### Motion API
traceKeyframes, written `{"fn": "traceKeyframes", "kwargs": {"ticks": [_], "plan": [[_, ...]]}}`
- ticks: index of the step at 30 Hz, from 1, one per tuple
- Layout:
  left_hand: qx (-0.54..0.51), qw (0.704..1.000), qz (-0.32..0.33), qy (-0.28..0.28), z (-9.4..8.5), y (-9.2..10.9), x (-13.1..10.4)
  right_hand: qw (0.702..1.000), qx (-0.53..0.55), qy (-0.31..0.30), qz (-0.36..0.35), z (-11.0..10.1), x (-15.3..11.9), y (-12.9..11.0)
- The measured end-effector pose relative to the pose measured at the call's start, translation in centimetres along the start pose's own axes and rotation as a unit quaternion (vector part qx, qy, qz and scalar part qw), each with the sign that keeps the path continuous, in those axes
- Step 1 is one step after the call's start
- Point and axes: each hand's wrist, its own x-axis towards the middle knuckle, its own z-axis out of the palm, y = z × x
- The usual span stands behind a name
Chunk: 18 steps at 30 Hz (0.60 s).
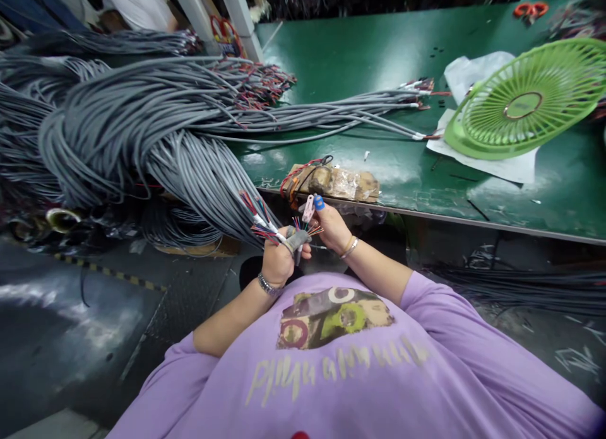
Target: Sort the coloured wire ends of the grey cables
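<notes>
Wires [314, 230] clamped in the left hand [278, 262], pale piece [308, 209] pinched in the right hand [335, 231]; wires could be snapped by hard tugging!

Moderate light, looks overhead. I see white glare on the green table [331, 45], another bright patch on the glossy floor [28, 297]. Dim shadow underneath. Wide-lens stretch: green fan [525, 105] and purple sleeves [483, 338] pulled toward the edges. Colored wire ends [249, 202] soft, hard to separate; shirt lettering [334, 366] smeary. Top right corner darkens.
</notes>
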Motion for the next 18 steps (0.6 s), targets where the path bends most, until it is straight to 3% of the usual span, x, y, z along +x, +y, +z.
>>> {"fn": "traceKeyframes", "kwargs": {"ticks": [2, 4, 7, 10, 18], "plan": [[-0.005, 1.000, -0.004, -0.004, 0.0, 0.1, -0.1, 0.998, -0.017, 0.042, -0.047, -0.2, -0.1, 0.2], [-0.008, 1.000, -0.007, -0.006, 0.0, 0.2, -0.1, 0.997, -0.008, 0.042, -0.062, -0.3, -0.1, 0.3], [-0.012, 1.000, -0.014, -0.003, 0.2, 0.2, -0.1, 0.997, 0.071, -0.020, 0.026, -0.3, 0.0, 0.3], [-0.010, 1.000, -0.021, 0.000, 0.2, 0.1, 0.1, 0.981, 0.152, -0.035, 0.114, 0.2, 0.4, 0.0], [0.009, 1.000, -0.019, -0.002, -0.2, -0.6, 0.4, 0.968, 0.213, -0.010, 0.135, 0.9, 0.4, -0.7]]}}
